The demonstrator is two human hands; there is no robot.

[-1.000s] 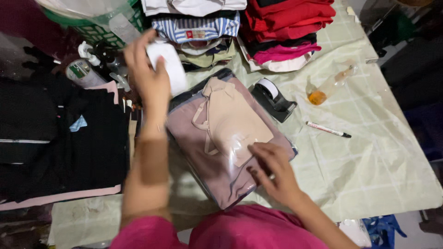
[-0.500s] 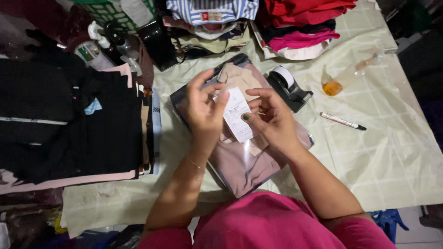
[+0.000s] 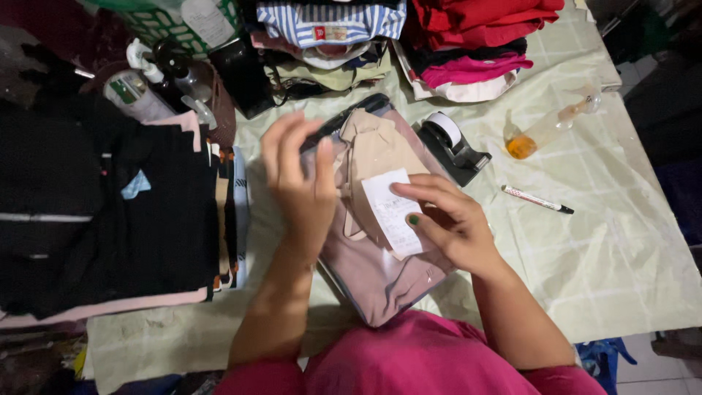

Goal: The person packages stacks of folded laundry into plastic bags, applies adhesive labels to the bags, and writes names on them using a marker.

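Black folded clothes (image 3: 110, 219) lie stacked at my far left, with spray bottles (image 3: 146, 80) and a green basket (image 3: 157, 18) above them at the table's upper corner. My left hand (image 3: 300, 186) hangs just over the left edge of the bagged garment (image 3: 373, 256), fingers spread and loose, gripping nothing. The garment is a folded beige piece on a mauve one, sealed in a clear plastic bag that lies at a slant on the pale checked tablecloth (image 3: 621, 241), right in front of me, its near corner close to my pink shirt. On it sits a white paper label (image 3: 391, 212), a small rectangle with fine print too small to read, tilted along the bag. My right hand (image 3: 453, 223) presses that label down, fingertips on its right edge, thumb with a green nail flat on the paper. To do this well, I judge I should steady the slippery bag with the left hand and smooth the label from its middle outward so no crease or bubble stays. Further right stand a black tape dispenser (image 3: 453, 146), a small bottle of amber liquid (image 3: 545, 132) and a marker pen (image 3: 537, 199); piles of striped and red clothes (image 3: 475, 36) line the far edge.
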